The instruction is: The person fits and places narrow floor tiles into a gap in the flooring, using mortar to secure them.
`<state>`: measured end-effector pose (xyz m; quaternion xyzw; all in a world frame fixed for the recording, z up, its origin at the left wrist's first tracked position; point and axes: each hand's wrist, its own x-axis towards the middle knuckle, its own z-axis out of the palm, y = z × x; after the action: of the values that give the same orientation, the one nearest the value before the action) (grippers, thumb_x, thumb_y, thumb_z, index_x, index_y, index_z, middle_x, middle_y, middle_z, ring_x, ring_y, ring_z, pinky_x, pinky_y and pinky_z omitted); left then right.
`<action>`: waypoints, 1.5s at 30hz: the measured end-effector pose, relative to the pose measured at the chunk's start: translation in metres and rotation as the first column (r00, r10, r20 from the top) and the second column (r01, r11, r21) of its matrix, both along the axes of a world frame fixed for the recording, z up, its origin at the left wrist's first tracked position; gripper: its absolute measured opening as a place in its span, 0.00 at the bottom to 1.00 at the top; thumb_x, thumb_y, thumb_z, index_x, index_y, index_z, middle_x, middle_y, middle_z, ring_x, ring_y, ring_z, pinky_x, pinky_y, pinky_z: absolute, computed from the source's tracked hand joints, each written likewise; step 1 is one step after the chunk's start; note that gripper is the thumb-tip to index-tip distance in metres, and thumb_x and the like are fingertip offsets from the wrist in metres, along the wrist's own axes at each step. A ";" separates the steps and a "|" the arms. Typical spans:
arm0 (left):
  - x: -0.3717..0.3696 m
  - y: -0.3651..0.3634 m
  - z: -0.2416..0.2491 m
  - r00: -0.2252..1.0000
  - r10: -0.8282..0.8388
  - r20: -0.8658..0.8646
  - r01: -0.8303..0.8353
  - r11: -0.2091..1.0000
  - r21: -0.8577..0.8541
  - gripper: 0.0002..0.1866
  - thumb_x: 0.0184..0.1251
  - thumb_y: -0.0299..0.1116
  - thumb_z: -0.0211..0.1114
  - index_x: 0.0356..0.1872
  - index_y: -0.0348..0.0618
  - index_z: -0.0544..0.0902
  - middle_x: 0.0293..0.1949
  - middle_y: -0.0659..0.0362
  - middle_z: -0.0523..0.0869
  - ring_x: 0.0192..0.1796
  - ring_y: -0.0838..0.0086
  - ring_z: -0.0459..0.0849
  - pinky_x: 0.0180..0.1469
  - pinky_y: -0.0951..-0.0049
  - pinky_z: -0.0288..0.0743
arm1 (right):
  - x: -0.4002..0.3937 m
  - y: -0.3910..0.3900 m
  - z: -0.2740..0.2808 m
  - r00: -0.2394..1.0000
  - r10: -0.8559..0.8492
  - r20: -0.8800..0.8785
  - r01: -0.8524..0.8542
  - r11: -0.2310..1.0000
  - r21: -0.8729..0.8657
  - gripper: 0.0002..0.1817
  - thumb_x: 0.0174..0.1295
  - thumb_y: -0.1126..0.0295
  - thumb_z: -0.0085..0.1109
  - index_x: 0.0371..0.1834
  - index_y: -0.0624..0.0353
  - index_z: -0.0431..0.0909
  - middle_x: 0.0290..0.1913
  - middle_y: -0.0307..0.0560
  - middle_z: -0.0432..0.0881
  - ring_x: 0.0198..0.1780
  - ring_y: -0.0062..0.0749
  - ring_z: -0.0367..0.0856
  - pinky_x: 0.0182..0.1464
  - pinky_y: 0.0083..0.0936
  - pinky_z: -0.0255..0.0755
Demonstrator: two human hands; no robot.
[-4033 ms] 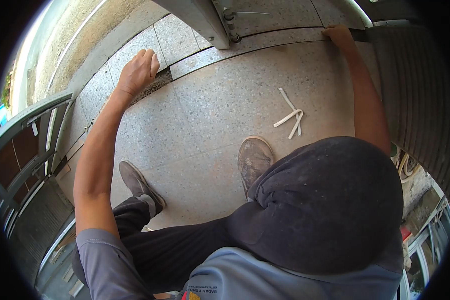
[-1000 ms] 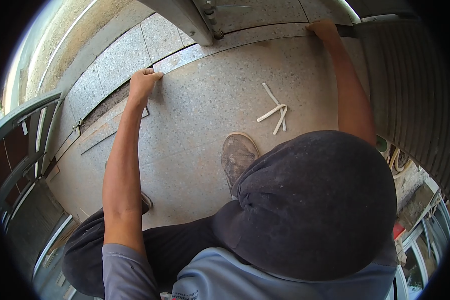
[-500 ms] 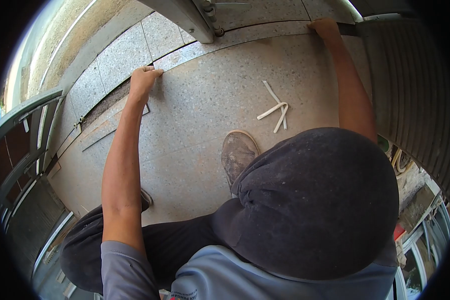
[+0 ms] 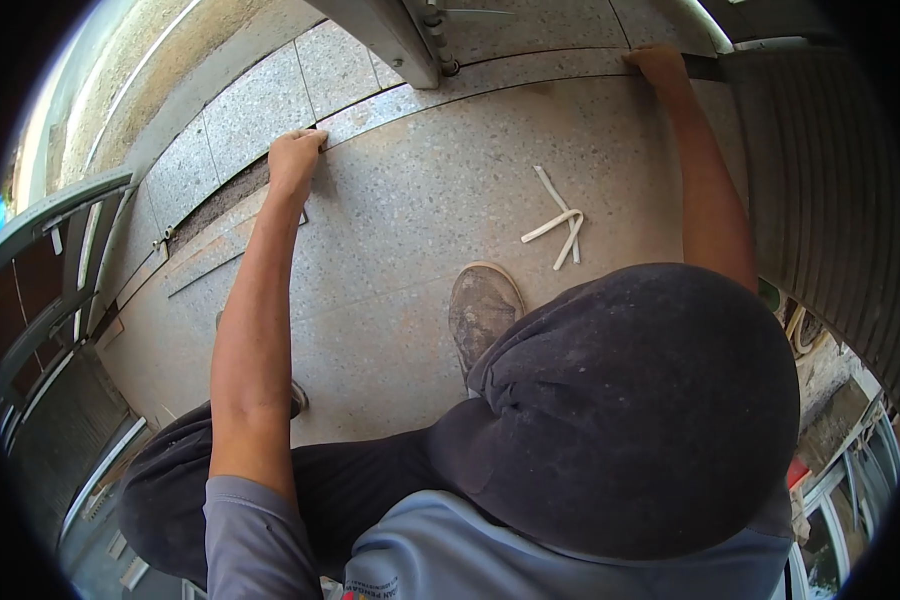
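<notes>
The strip (image 4: 530, 70) lies between both hands' fingers, its long axis running from the left hand (image 4: 292, 165) to the right hand (image 4: 662, 66), one at each end, neither clearly nearer. Left fingers are bunched, right ones curled; whether either pinches the strip I cannot tell, fingertips being partly hidden. A post (image 4: 395, 40) covers some far edge.
</notes>
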<state>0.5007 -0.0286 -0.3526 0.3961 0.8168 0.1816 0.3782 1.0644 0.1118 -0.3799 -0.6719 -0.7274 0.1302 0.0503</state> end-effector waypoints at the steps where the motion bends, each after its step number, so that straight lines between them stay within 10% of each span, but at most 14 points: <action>1: -0.004 0.002 -0.006 1.000 0.027 -0.015 -0.027 0.999 0.020 0.15 0.64 0.39 0.74 0.41 0.35 0.91 0.38 0.56 0.91 0.39 0.72 0.84 0.46 0.70 0.75 | 0.000 0.000 0.000 0.999 -0.020 -0.034 0.020 1.000 -0.015 0.17 0.58 0.58 0.70 0.39 0.62 0.90 0.32 0.46 0.88 0.36 0.33 0.85 0.45 0.33 0.76; 4: -0.006 0.009 -0.017 0.995 0.091 -0.037 -0.090 0.995 0.040 0.15 0.64 0.40 0.74 0.37 0.35 0.91 0.35 0.57 0.91 0.37 0.73 0.84 0.44 0.69 0.75 | 0.005 0.005 -0.004 0.978 -0.140 -0.157 0.123 0.986 -0.108 0.17 0.60 0.55 0.68 0.36 0.60 0.90 0.34 0.50 0.90 0.39 0.46 0.88 0.47 0.37 0.78; 7: -0.014 0.015 -0.033 0.988 0.073 -0.132 -0.075 0.997 -0.009 0.21 0.62 0.47 0.74 0.41 0.36 0.92 0.44 0.48 0.93 0.46 0.56 0.90 0.54 0.60 0.79 | 0.003 0.003 -0.002 0.956 -0.172 -0.239 0.147 0.982 -0.119 0.17 0.58 0.56 0.69 0.35 0.62 0.89 0.33 0.52 0.89 0.36 0.43 0.87 0.44 0.37 0.76; 13: -0.011 0.021 -0.030 0.975 0.162 -0.151 -0.177 0.980 -0.092 0.23 0.61 0.49 0.75 0.43 0.36 0.91 0.49 0.46 0.91 0.53 0.53 0.89 0.59 0.58 0.77 | 0.000 0.004 0.006 0.902 -0.333 -0.273 0.264 0.929 -0.261 0.19 0.57 0.61 0.69 0.45 0.63 0.91 0.38 0.46 0.90 0.41 0.30 0.84 0.51 0.27 0.75; 17: -0.008 0.022 -0.030 0.966 0.195 -0.172 -0.211 0.974 -0.080 0.24 0.60 0.50 0.75 0.42 0.36 0.91 0.49 0.46 0.91 0.53 0.52 0.88 0.60 0.59 0.76 | -0.001 0.000 0.002 0.879 -0.305 -0.367 0.258 0.951 -0.173 0.14 0.55 0.62 0.73 0.35 0.63 0.90 0.34 0.49 0.90 0.37 0.31 0.86 0.45 0.34 0.76; 23: -0.009 0.025 -0.025 0.978 0.113 -0.177 -0.131 0.987 -0.090 0.19 0.59 0.45 0.78 0.36 0.35 0.92 0.35 0.55 0.91 0.37 0.70 0.84 0.43 0.66 0.74 | 0.002 0.004 0.005 0.916 -0.266 -0.302 0.207 0.955 -0.212 0.16 0.56 0.62 0.71 0.43 0.63 0.91 0.37 0.43 0.90 0.42 0.27 0.83 0.50 0.27 0.74; 45: 0.000 0.022 -0.010 0.968 0.242 -0.070 -0.246 0.967 -0.067 0.18 0.60 0.44 0.77 0.32 0.34 0.90 0.35 0.53 0.92 0.38 0.66 0.87 0.46 0.67 0.76 | 0.002 -0.001 0.005 0.827 -0.382 -0.413 0.286 0.917 -0.277 0.14 0.58 0.64 0.70 0.43 0.61 0.92 0.39 0.42 0.90 0.44 0.28 0.82 0.53 0.27 0.72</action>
<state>0.5012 -0.0066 -0.3627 0.2833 0.8767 0.1836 0.3425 1.0667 0.1107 -0.3745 -0.7406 -0.5480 0.3477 0.1738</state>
